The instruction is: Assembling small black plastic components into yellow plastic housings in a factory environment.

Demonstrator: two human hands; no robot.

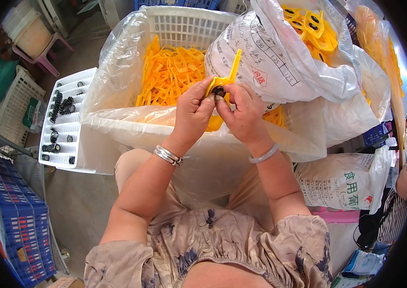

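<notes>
The big white basket, lined with clear plastic, is taking the middle of the scene, loose yellow parts lying heaped inside its left half; a printed white sack is slumping over its right edge, more yellow parts showing at the open mouth, some with black centres; a smaller sack is lying just off the basket's near right corner; a white tray is sitting by the left edge, black parts resting in its rows.

Now the hands: the left hand is curling inward, thumb and fingers nearly together, pinching one yellow piece; the right hand is gripping from the other side, equally closed; that piece is standing above the basket, toward its near edge, stem tilting up and right, a black ring sitting at its wide end; this is looking like the fitting step, and the next move is probably calling for even thumb pressure; whether the ring is fully seated, the fingers are hiding.

As for writing, the printed white sack is carrying a grid, a red stamp and dark scrawls; the smaller sack is showing large green characters over finer print.
</notes>
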